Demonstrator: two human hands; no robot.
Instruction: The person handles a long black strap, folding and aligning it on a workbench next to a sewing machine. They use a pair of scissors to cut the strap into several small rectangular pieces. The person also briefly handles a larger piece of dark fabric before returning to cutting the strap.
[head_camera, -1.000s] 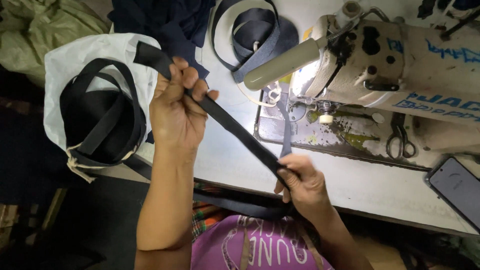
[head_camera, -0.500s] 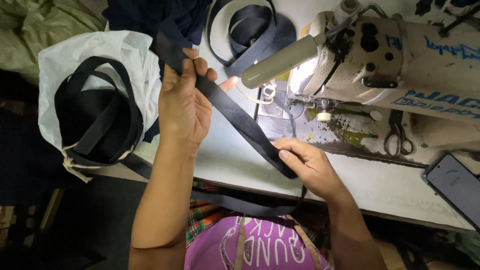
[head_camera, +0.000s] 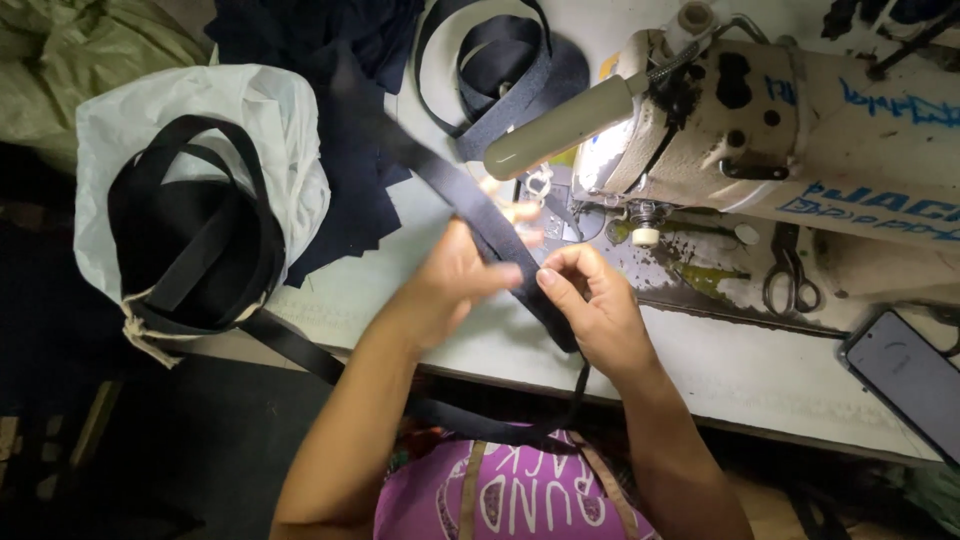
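Head view: dark strap (head_camera: 470, 205) blurred, hands (head_camera: 455, 275) overlapping.

The worktop (head_camera: 760, 370) runs across the middle and right of the frame. On it, at upper right, stands the sewing machine (head_camera: 800, 130); scissors (head_camera: 792, 282) lie just below it, and a phone (head_camera: 912, 378) lies at the far right edge. At centre, the left hand (head_camera: 455, 280) and right hand (head_camera: 590, 305) meet on a strap (head_camera: 480, 215) that runs from upper left down over the worktop's near edge. A bag (head_camera: 260, 120) of coiled strap sits at the left, off the worktop. Cloth pieces (head_camera: 350, 140) lie right of it, and a strap coil (head_camera: 500, 70) at top centre.
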